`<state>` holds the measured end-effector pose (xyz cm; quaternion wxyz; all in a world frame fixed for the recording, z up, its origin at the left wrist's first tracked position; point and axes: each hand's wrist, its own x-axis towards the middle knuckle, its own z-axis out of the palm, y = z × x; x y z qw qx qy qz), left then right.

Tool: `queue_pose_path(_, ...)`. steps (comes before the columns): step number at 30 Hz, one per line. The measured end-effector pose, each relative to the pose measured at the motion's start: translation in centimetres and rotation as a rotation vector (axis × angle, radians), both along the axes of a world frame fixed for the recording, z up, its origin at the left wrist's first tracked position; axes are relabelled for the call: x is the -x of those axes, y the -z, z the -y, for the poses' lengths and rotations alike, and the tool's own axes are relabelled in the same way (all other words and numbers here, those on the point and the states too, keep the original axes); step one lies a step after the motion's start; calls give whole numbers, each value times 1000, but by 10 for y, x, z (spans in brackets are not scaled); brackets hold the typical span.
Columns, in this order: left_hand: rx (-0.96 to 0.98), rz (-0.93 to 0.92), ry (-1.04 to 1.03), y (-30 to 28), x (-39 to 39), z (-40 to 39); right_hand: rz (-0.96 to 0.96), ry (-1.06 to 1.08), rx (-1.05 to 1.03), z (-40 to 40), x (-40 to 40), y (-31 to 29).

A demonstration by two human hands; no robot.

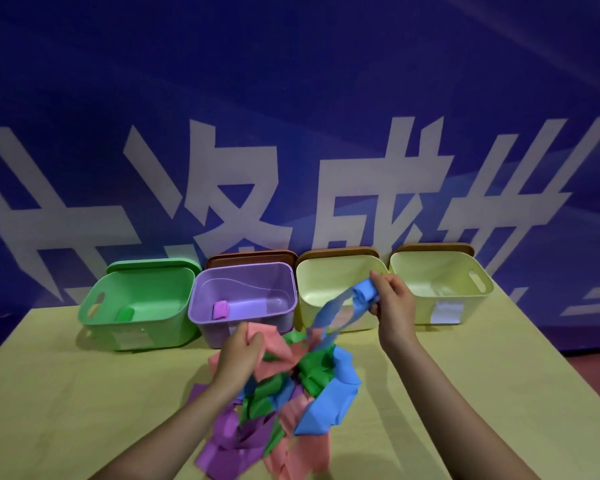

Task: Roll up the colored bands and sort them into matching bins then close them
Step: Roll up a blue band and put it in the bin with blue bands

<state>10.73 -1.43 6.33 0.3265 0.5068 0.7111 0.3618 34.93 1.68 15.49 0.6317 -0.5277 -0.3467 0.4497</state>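
While left hand [238, 351] pinches pink band [274, 351], right hand [394, 299] grips blue band [362, 297].

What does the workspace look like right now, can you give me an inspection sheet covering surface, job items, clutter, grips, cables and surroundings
Surface: pale yellow tabletop, bins along its far edge.
Job's things: green plastic bin holding one green roll; purple plastic bin holding one purple roll; two pale yellow plastic bins, no rolls visible inside; all open, lids standing behind; tangled pile of pink, green, blue and purple bands in front.
Clutter: nothing seen.
Grips: left hand pinches a pink band; right hand holds a partly rolled blue band, its tail trailing to the pile.
Cables: nothing seen.
Surroundings: blue banner with large white characters.
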Motion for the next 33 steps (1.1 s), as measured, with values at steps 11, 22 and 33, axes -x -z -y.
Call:
queue_pose_path(11,197,-378,257,19,1,12,87,-356,98,12,-4,-16)
queue_pose_path(22,-86,630,142,-70,-66,37,-29,-670,157,38,36,-20)
queue_pose_path(33,-375,576,183,-71,-52,42,-230,-600,77,36,43,-15)
